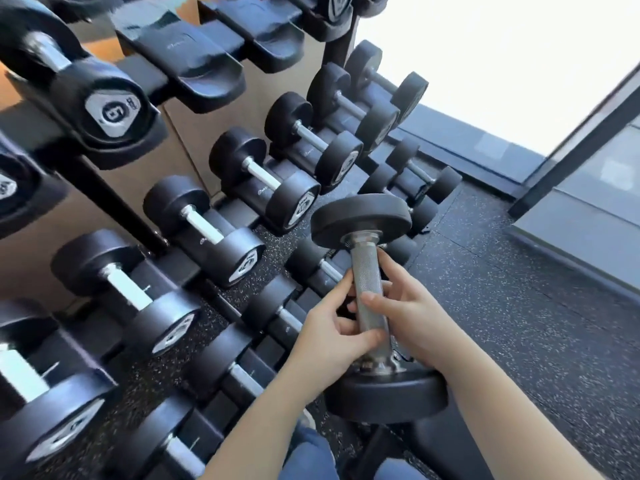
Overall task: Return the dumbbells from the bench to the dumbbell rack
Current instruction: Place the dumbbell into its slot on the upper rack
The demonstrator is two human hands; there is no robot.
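Observation:
A black round-headed dumbbell [370,296] with a knurled steel handle stands almost upright in the centre foreground, one head up and one down. My left hand [332,327] wraps the lower handle from the left. My right hand [405,306] grips the handle from the right, thumb across its front. The dumbbell rack [114,202] fills the left and centre, three tiers deep. Several black dumbbells lie in its cradles; the nearest one on the lowest tier [311,265] sits just behind the held dumbbell. Empty cradles [194,60] show on the top tier.
Speckled black rubber floor [519,323] spreads out to the right. A bright window with a dark frame post [575,147] stands at the far right. My blue-clad knees [308,455] and a dark rounded shape are at the bottom edge.

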